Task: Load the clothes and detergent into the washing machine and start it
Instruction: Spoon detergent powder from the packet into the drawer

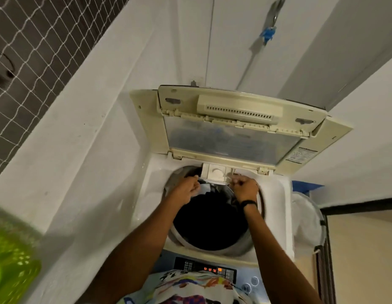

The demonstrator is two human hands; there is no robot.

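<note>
A top-loading washing machine [151,194] stands before me with its folded lid [232,137] raised. Dark clothes [210,222] fill the drum. At the drum's far rim the detergent drawer [214,174] is pulled out, with white powder in it. My left hand [187,189] is at the drawer's left corner with fingers curled on its edge. My right hand [244,186] is at the drawer's right corner, fingers curled; motion blur hides what they pinch. The control panel [212,268] at the near edge shows lit orange indicators.
A green laundry basket [13,266] sits blurred at the lower left by a white ledge. A white cloth-lined hamper [304,218] stands at the machine's right. A blue tap [267,34] is on the wall behind. Netting [37,40] covers the upper left.
</note>
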